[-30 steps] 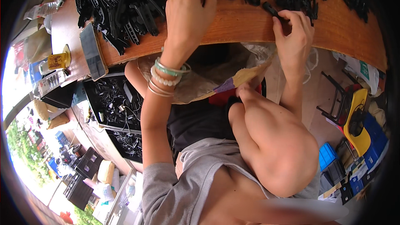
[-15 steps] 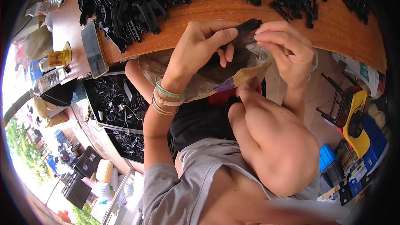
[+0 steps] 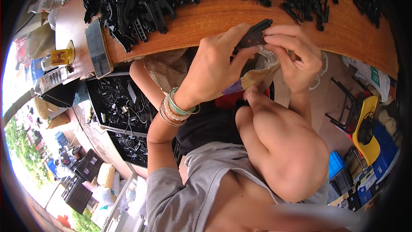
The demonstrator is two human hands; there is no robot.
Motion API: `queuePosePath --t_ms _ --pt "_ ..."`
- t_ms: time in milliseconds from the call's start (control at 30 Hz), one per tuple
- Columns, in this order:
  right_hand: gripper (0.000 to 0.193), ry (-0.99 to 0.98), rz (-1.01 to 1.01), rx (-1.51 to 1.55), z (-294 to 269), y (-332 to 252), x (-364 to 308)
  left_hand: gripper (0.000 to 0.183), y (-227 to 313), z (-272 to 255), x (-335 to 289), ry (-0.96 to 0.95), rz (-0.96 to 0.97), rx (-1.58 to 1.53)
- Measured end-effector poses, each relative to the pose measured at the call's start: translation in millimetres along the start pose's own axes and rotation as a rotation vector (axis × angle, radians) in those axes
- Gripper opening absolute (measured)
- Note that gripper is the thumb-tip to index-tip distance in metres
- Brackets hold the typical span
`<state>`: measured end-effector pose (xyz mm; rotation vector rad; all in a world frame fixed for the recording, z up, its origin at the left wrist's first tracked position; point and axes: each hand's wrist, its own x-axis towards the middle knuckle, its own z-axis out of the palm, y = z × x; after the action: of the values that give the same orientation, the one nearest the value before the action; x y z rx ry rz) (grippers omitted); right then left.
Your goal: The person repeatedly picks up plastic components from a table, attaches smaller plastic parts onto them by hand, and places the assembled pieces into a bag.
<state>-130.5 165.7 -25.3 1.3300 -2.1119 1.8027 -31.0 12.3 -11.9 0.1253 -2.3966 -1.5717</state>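
A black plastic part [image 3: 254,36] is held up just past the table's near edge, above an open woven sack [image 3: 169,66] in my lap. My left hand [image 3: 219,62], with bracelets on its wrist, is closed round the part from the left and covers some of it. My right hand [image 3: 296,53] pinches at the part's right end with thumb and fingertips; whether a second small piece sits in that pinch cannot be made out. A big heap of black plastic parts [image 3: 137,6] lies on the table at the far left, and smaller piles [image 3: 300,0] lie at the far right.
The wooden table [image 3: 214,21] curves across the far side. A phone [image 3: 98,49] lies at its left edge, near a yellow-labelled container [image 3: 62,57]. Black trays [image 3: 118,101] of small parts stand lower left. A yellow stool [image 3: 367,129] and blue crates [image 3: 339,163] are at right.
My left hand has turned and shifted right, so its back now hides more of the sack. The black part has tilted more upright. My right hand has stayed nearly in place.
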Motion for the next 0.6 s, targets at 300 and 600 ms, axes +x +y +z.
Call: queuePosePath --t_ms 300,600 --pt "0.044 -0.092 0.131 0.051 2.6 -7.7 -2.0 0.036 0.1 -12.2 2.7 -0.093 0.210 0.145" --pt "0.036 -0.076 0.116 0.055 4.1 -0.9 -6.0 0.032 1.1 -12.3 -0.3 -0.092 0.133 0.125"
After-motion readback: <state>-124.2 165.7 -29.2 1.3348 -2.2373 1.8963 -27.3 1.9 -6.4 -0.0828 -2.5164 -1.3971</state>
